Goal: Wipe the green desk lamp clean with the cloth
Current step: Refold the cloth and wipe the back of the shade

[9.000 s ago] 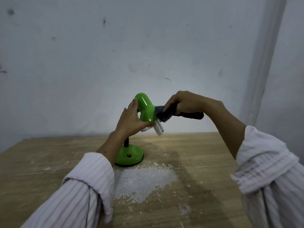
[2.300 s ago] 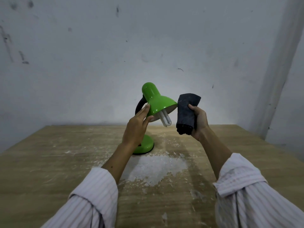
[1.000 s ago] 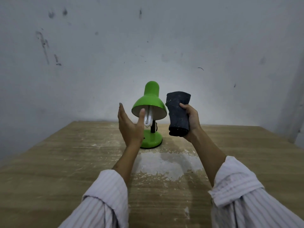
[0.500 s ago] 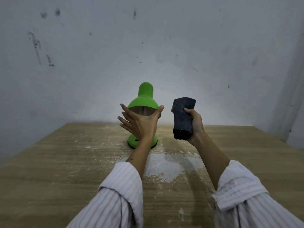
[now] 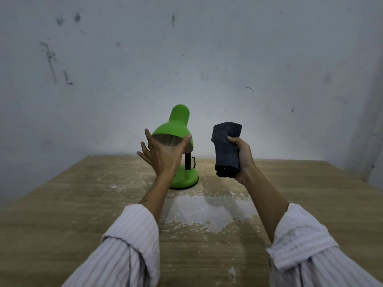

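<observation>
The green desk lamp stands on the wooden table near the far edge, its shade facing me. My left hand is spread in front of the shade's opening, thumb and forefinger tips touching its rim on either side. A dark folded cloth is held upright to the right of the lamp, and my right hand grips it from behind. The cloth is clear of the lamp. The lamp's round base and black neck show beside my left wrist.
A pale patch of worn, flaking surface lies on the table in front of the lamp. A stained grey wall rises right behind the table. A wall corner stands at the far right.
My left hand has turned the shade so it faces me and now spans its rim. The right hand keeps the cloth upright beside the lamp, barely moved.
</observation>
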